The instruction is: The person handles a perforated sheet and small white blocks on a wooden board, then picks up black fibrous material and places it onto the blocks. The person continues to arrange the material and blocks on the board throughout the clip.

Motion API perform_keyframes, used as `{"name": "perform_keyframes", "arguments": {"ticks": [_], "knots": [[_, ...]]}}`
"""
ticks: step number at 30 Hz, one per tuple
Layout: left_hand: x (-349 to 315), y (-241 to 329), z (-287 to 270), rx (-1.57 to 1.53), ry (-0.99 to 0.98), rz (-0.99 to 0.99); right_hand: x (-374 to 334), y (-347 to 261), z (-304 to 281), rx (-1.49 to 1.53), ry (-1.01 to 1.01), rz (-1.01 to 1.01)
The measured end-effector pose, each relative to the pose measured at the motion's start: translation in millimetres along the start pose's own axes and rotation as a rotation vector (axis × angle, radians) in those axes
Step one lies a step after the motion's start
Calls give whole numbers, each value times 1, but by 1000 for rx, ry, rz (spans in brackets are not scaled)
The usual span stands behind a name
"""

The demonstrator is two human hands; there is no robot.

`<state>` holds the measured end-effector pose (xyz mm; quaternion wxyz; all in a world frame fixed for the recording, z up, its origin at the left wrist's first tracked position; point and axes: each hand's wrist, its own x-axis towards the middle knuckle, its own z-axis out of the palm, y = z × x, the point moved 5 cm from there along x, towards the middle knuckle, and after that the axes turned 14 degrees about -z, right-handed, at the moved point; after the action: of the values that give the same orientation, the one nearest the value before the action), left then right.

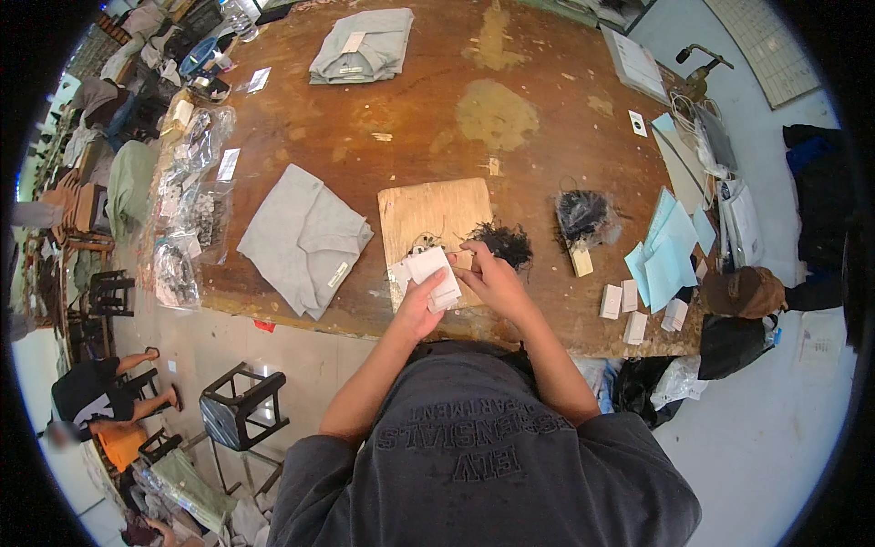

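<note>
White card stack [429, 264] sits clamped between nearly closed left fingers [427, 287], tan card [463, 260] pinched in right fingers [477, 247], black string bundle [507, 242] just beyond them.

Shows off-white on the cards [434, 276], pale tan on the board [435, 205], black on the strings [504, 244]; runs to plain light grey on the near garment [296, 235] and far garment [387, 44]; turns brown, blotched with paler yellowish patches, across the desk [365, 150]; goes light blue on the sheets [658, 264], white on the boxes [635, 327], brown on the cap [764, 290], charcoal on the shirt [492, 497]
</note>
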<state>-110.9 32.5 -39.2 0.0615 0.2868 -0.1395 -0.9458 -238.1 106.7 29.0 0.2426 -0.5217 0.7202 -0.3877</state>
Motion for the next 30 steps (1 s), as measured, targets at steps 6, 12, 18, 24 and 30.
{"name": "perform_keyframes", "arguments": {"ticks": [6,12,18,24,30], "knots": [[4,23,-13,151,239,130,-6,30,-14,744,370,169],[-4,22,-6,180,239,45,10,23,-18,1140,556,76],[-14,32,13,578,350,240,17,-9,21,678,399,98],[-16,32,10,275,252,134,13,-6,29,585,315,205],[-22,35,18,545,365,349,19,-21,27,275,331,-28]]}}
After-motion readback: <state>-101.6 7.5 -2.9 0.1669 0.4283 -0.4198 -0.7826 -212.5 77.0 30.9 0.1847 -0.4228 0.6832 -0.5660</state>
